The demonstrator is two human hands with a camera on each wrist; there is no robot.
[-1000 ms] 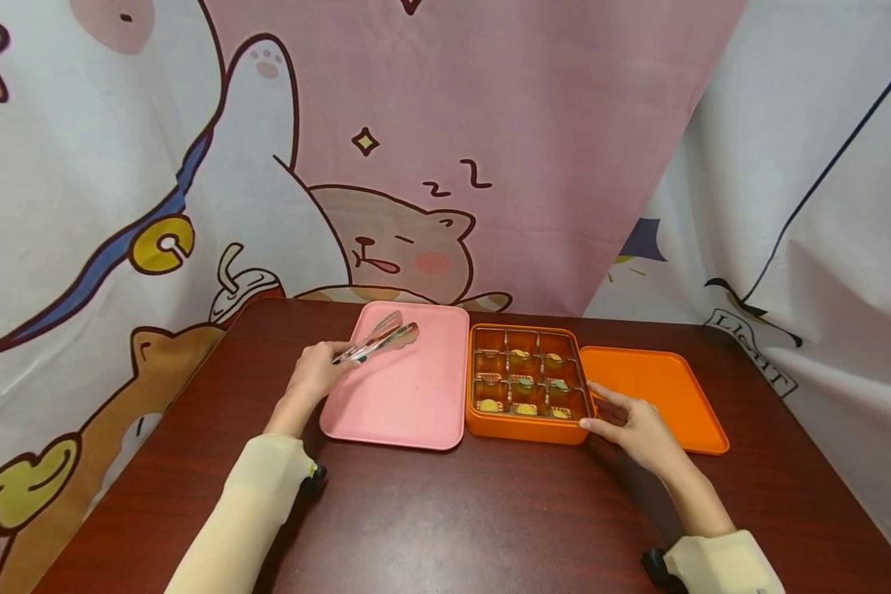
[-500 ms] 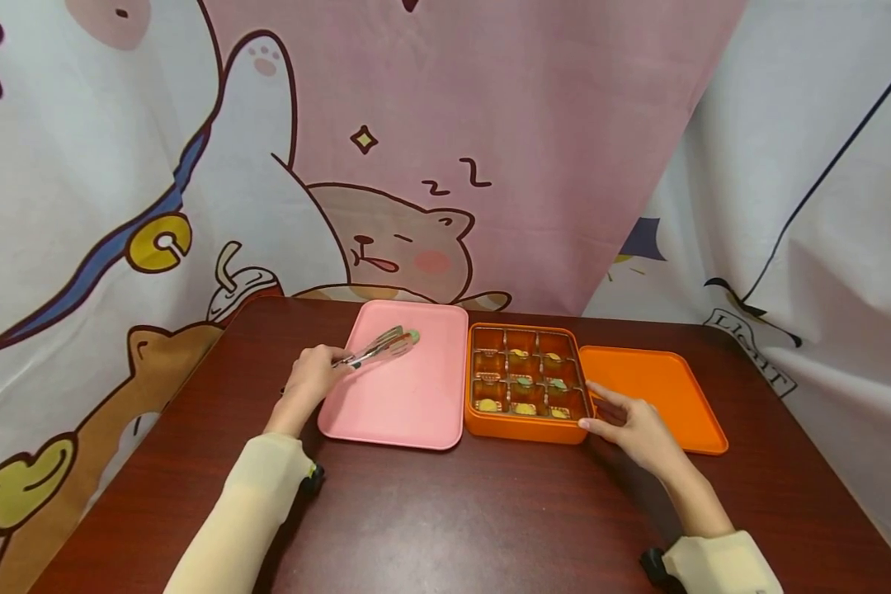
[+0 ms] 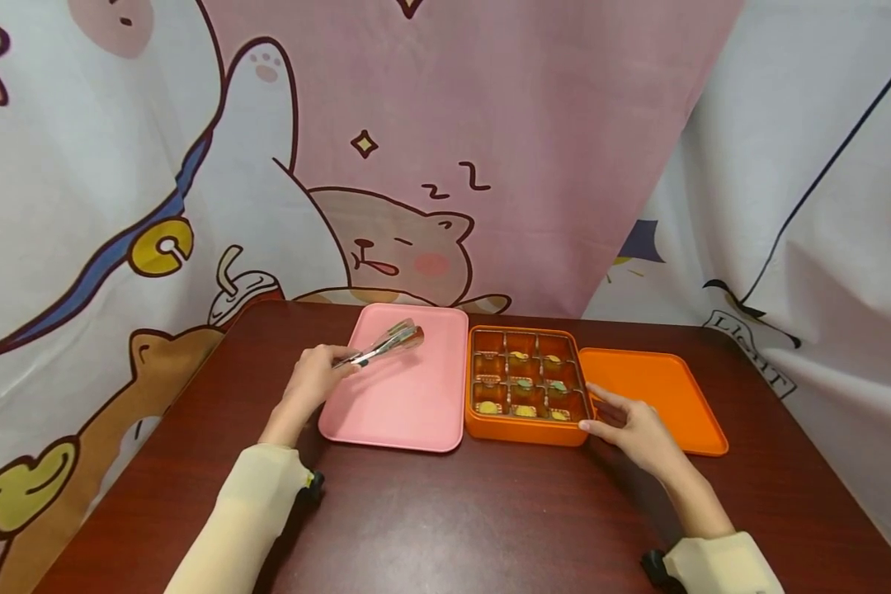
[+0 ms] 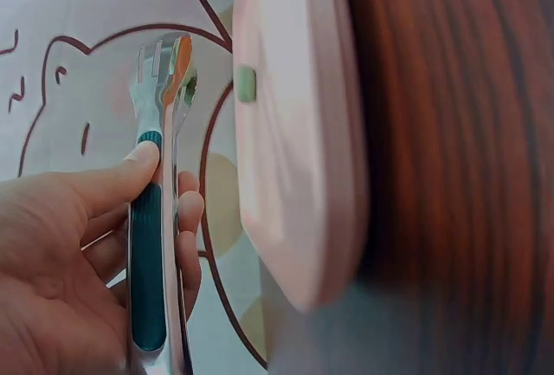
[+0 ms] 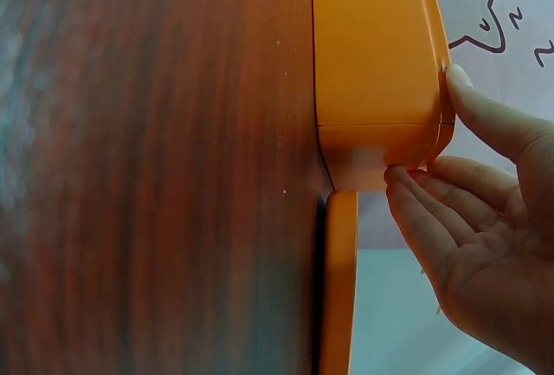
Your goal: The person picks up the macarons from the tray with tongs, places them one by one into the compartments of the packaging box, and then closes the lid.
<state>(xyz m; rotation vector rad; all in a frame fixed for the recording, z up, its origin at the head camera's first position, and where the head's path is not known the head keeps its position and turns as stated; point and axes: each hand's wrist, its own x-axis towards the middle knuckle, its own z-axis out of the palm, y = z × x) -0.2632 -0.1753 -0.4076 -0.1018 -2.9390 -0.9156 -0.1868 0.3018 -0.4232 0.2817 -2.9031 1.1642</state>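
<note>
Metal tongs [image 4: 149,245] with dark green grips are held in my left hand [image 3: 313,378], thumb on one grip and fingers on the other side. Their heads hover over the pink tray [image 3: 404,404], close together. In the left wrist view a small green piece [image 4: 247,83] lies on the tray; whether the tongs hold anything, I cannot tell. Beside the tray stands an orange box [image 3: 523,431], divided into several compartments, some with small yellow and green pieces. My right hand [image 3: 638,433] touches the box's right front corner, thumb at the rim, fingers fairly straight along the side.
An orange lid-like tray [image 3: 657,396] lies flat to the right of the box, partly behind my right hand. Everything rests on a dark red-brown wooden table [image 3: 445,520]. A printed cartoon curtain [image 3: 549,165] hangs directly behind the table's back edge.
The tongs' heads dipped towards the tray half a second ago, with a green piece visible at their tip. Now they sit slightly higher and nearer together. My right hand has stayed at the box.
</note>
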